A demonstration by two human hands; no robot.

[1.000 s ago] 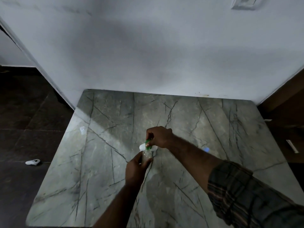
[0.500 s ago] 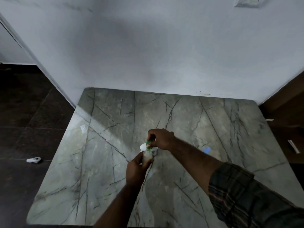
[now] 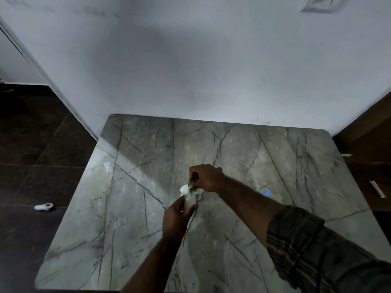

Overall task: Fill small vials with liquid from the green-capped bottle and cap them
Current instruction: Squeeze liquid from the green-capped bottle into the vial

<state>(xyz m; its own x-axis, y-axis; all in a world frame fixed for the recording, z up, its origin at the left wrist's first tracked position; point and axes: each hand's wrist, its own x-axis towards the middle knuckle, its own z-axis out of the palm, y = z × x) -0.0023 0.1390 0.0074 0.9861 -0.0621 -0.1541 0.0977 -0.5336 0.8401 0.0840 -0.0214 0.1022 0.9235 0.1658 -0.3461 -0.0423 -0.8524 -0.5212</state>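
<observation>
My left hand (image 3: 176, 216) grips a small clear bottle (image 3: 189, 201) holding whitish liquid, above the middle of the marble table (image 3: 135, 208). My right hand (image 3: 206, 177) is closed over the bottle's top, fingers pinching its green cap (image 3: 191, 184). Behind the bottle sit small white vial-like pieces (image 3: 183, 189), partly hidden by my hands. A small pale blue item (image 3: 265, 192) lies on the table behind my right forearm.
A small clear item (image 3: 107, 167) rests near the table's left edge. A white wall (image 3: 190, 70) borders the table's far side. On the dark floor to the left lies a white object (image 3: 44, 206). Brown furniture (image 3: 372, 166) stands at the right.
Both hands stay locked on the bottle and cap; the whole view has shifted only slightly. The bottle's place on the table is unchanged.
</observation>
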